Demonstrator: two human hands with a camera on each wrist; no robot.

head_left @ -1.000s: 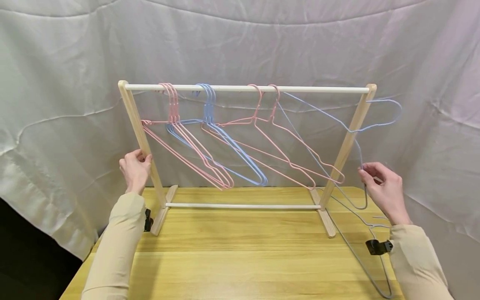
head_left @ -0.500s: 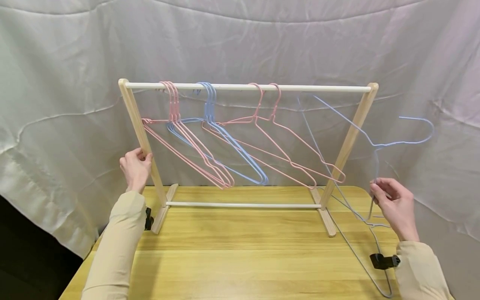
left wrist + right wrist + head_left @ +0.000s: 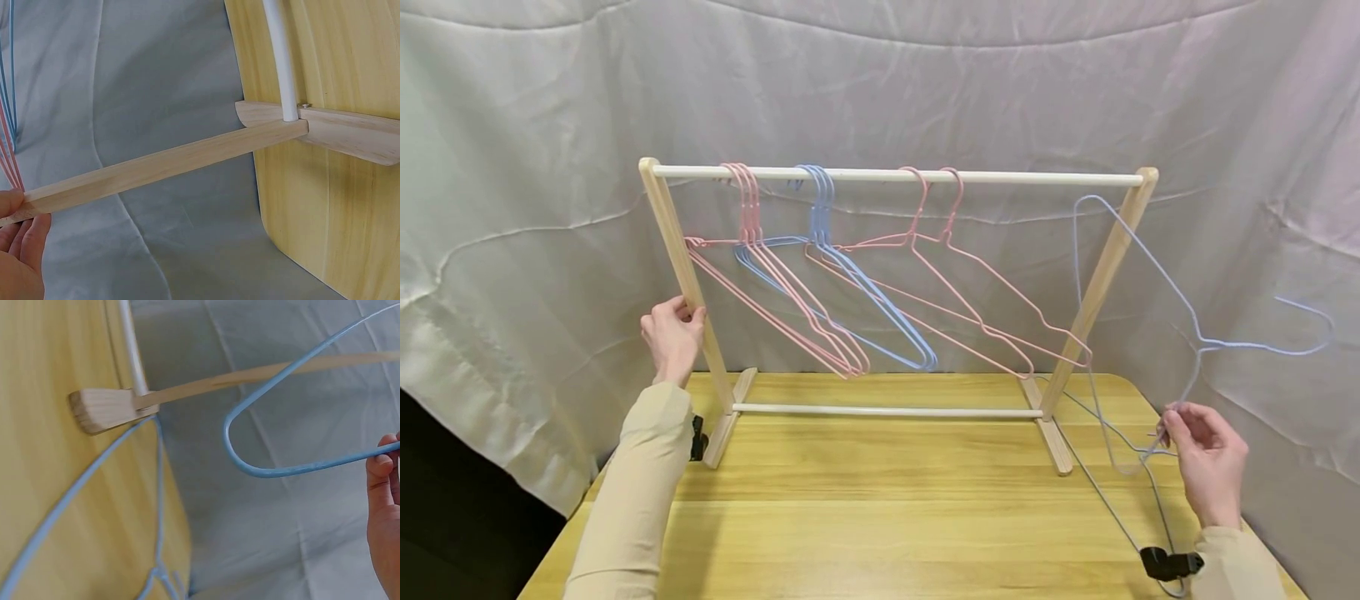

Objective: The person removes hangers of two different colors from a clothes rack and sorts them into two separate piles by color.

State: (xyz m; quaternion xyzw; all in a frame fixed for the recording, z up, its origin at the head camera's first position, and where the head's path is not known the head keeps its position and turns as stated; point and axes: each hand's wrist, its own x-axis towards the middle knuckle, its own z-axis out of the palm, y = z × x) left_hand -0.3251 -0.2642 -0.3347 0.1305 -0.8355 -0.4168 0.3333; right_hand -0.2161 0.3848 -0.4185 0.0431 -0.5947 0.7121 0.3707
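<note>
My left hand grips the left wooden post of a small clothes rack, thumb on one side and fingers on the other. To the right of the rack, my right hand pinches a blue wire hanger by one arm. That hanger is held in the air with its hook pointing right, and part of it overlaps the right post. In the right wrist view its rounded corner shows, with thumb and fingers on the wire. A second blue hanger lies on the table below, beside the rack's right foot.
From the white top rail hang several pink hangers at the left, several blue hangers beside them, and two pink hangers right of middle. The rack stands on a wooden table before a grey curtain.
My right hand has moved right and toward me with the blue hanger, drawing it away from the rack; the hook has swung right and lower. My left hand stays on the post.
</note>
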